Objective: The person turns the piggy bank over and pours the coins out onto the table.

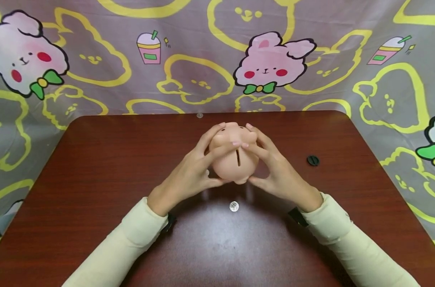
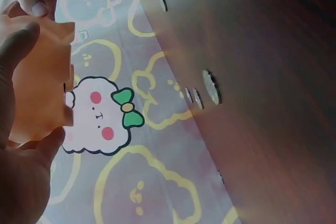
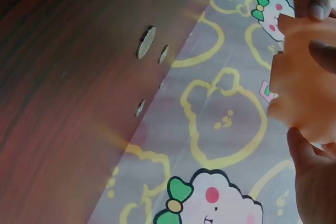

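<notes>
Both hands hold a peach-coloured piggy bank [image 1: 235, 169], its dark coin slot facing up toward the head camera. On its left side, my left hand [image 1: 188, 173] grips with the thumb low and fingers spread over the body. My right hand [image 1: 283, 175] mirrors this grip on the other side, and the index fingertips come close together near the slot. In the left wrist view the piggy bank [image 2: 42, 82] is raised off the tabletop. A silver coin [image 1: 234, 206] lies on the table just nearer than the bank.
Another coin [image 1: 199, 115] lies by the far edge of the brown table [image 1: 106, 191]. To the right is a round black plug [image 1: 313, 160]. Several coins stand out in the wrist views, including a large coin [image 3: 146, 42]. A patterned cloth [image 1: 203, 48] hangs behind the table.
</notes>
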A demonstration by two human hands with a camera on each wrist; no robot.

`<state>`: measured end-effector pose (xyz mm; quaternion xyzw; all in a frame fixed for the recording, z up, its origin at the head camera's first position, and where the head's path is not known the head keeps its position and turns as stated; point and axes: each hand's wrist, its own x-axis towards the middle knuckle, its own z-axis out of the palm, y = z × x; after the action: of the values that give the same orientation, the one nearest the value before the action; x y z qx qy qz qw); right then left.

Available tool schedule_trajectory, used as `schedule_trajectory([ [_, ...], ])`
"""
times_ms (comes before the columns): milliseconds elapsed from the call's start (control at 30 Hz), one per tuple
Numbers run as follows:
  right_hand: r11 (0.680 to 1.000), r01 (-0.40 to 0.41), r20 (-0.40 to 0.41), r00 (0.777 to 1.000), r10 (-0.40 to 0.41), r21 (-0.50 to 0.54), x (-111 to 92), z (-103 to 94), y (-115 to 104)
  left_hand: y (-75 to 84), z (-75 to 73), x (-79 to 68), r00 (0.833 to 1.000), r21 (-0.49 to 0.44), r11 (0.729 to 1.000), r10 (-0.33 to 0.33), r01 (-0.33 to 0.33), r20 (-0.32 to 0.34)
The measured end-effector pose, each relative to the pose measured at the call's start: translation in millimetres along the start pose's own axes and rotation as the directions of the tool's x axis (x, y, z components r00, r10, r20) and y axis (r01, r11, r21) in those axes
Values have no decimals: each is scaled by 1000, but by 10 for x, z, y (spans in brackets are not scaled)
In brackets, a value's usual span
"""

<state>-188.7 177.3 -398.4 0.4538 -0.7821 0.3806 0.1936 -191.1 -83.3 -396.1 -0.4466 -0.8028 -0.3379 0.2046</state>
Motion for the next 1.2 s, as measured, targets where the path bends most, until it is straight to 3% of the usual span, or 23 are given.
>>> schedule_trajectory([
  [167,995,52,-23,998,-54,-83,-29,-3,-21,30,-29,15,996,63,994,86,-84,-22],
  [267,992,79,-33,996,-82,-98,-43,-15,-20,47,-33,32,994,68,993,104,-101,-32],
  [600,1000,-11,-48,999,13,28,-51,-52,-33,23,-9,47,999,-123,992,-6,1,-38],
  [767,990,-68,-36,997,73,123,-70,-43,-37,13,-11,35,999,-152,988,-15,8,-47],
  [967,973,-124,-18,991,130,197,-86,-37,-17,49,-23,34,1000,-85,996,-16,14,-22],
  [1200,947,-156,2,987,162,282,-97,-25,10,96,-11,22,999,49,998,33,-32,-33],
])
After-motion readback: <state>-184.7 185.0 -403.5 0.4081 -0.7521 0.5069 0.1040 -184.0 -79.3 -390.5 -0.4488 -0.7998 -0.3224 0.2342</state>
